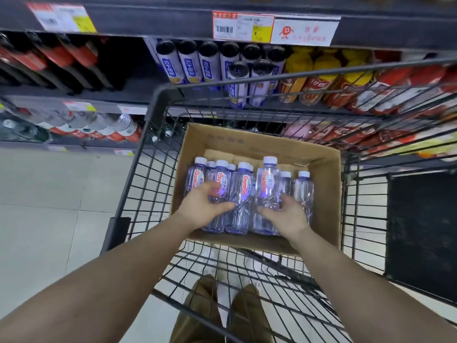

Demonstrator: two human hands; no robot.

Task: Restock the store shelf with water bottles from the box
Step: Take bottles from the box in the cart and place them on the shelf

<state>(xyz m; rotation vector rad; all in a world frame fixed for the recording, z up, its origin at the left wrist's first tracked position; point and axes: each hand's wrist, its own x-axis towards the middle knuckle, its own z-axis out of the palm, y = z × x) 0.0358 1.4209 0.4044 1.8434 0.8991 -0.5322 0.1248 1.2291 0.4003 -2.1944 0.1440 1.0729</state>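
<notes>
- Store shelf (128,94) runs across the top of the view in dark tiers, carrying red-labelled dark bottles on the left, white-and-blue bottles with black caps (210,61) in the middle, and yellow-capped bottles (319,78) to the right; price tags (243,27) hang on the upper edge.
- Wire cart (158,149) stands in front of the shelf, on the pale tiled floor (49,194).
- Cardboard box (324,184) sits open inside the cart, against its far end.
- Water bottles (243,184) stand upright in the near part of the box, packed side by side, clear with pale caps and red lettering.
- Left hand (202,206) reaches into the box, fingers curled around one of the left-side bottles.
- Right hand (284,214) wraps the lower part of a bottle that stands higher than its neighbours (268,181).
</notes>
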